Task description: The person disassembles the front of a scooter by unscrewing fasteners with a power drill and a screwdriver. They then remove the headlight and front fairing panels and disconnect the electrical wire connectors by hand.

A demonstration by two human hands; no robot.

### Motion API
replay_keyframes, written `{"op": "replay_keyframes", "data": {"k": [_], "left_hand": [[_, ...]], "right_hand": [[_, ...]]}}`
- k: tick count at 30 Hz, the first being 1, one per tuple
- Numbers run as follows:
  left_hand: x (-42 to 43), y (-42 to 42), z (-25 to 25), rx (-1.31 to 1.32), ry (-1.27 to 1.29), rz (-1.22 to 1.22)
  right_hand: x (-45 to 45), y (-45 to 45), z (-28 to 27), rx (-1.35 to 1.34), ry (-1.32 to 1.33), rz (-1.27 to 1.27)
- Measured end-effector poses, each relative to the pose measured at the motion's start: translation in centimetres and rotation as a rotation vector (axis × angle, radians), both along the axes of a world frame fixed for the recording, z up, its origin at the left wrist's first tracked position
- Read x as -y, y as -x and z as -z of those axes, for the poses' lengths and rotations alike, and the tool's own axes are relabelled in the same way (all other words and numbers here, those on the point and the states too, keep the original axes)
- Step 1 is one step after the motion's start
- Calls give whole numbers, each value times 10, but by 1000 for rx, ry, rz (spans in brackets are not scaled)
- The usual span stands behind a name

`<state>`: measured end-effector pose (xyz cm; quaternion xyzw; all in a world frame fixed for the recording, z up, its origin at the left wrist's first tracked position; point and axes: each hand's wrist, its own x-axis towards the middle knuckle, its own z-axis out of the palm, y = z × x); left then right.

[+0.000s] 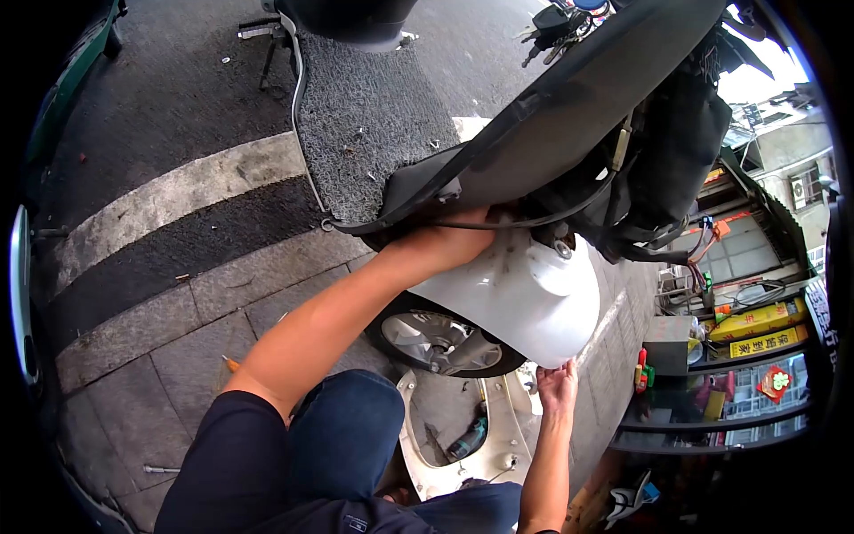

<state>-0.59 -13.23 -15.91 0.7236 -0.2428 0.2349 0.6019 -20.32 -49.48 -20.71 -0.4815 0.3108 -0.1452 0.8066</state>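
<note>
A scooter stands in front of me with its front body stripped open and black plastic panels (551, 116) showing. My left hand (471, 236) reaches in beneath the black panel, above the white front fender (520, 294); its fingers are hidden. Palm up, my right hand (558, 388) has its closed fingers on the fender's lower front tip. Below the fender is the front wheel (445, 343), partly covered by it. A cream body panel (414, 445) lies on the ground between my knees and the wheel, and a teal power drill (470, 439) rests within its opening.
Loose cables and connectors (707, 233) hang off the scooter's right side. The grey floorboard mat (356, 116) holds small loose bits. A metal rod-like tool (162, 469) lies on the paving at left. Shelves with yellow boxes (756, 329) stand at right.
</note>
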Motion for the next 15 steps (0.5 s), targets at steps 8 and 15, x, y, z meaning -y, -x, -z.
{"op": "replay_keyframes", "data": {"k": [8,15], "left_hand": [[5,-1,3,75,48,-70],[0,6,-6,-46,33,43]], "right_hand": [[5,-4,7,10,-10,40],[17,2,12,49,-26,12]]}}
